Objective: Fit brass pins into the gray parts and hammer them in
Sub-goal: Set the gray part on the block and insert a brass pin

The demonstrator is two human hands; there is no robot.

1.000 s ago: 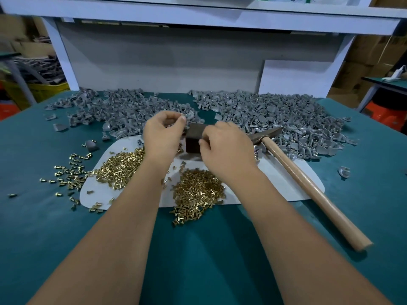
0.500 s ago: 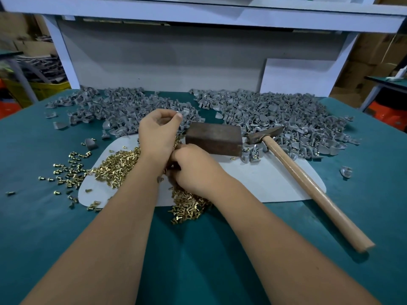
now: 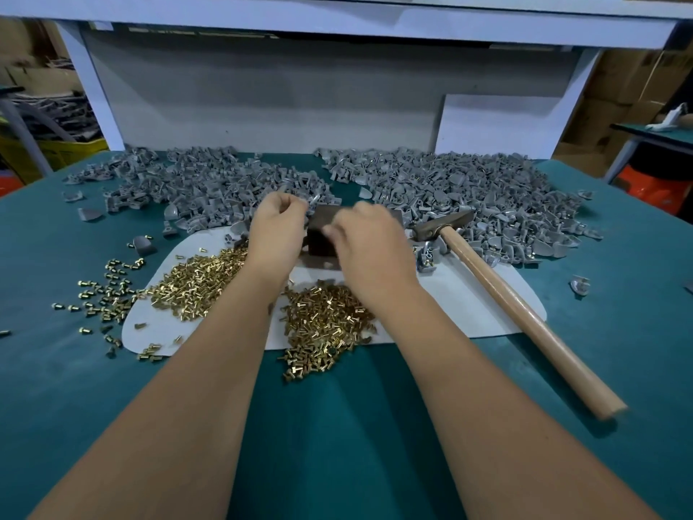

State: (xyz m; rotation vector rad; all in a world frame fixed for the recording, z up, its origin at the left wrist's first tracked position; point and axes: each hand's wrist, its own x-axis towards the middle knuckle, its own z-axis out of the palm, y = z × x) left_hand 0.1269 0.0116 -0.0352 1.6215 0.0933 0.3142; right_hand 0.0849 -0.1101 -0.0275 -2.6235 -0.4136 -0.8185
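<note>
A teal-covered bench (image 3: 337,425) under a white shelf carries two heaps of gray parts (image 3: 468,189), light and stiff. Brass pins (image 3: 322,317), tiny and slippery, need fingertip pinching. The left hand (image 3: 275,230) pinches a gray part; the right hand (image 3: 369,249) looks curled, contents unclear. The hammer (image 3: 498,290) lies idle.

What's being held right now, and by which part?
The left hand pinches a gray part at its fingertips. The right hand is curled over the brown block; its hold cannot be told.
</note>
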